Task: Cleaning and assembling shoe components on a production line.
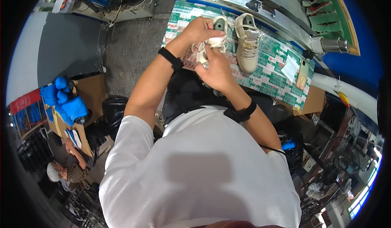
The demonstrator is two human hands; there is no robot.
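Observation:
Two cream lace-up sneakers are at the far side of my work surface. The left sneaker [220,41] is between my hands, its grey-green insole showing in the opening and its pale laces hanging loose. My left hand [200,30] is closed on its upper near the opening, thumb across the tongue area. Nearer to me, my right hand [217,68] grips the same shoe around its front part, with the fingertips partly hidden. Just to the right, the other sneaker [247,49] stands upright with its laces threaded, toe toward me, untouched.
The table [266,71] has a green, white and pink patterned cover. A phone [302,74] and a white paper [290,68] lie at its right. A metal-edged machine [244,0] borders the far side. Another person [73,171] sits at the lower left near blue bundles [67,101].

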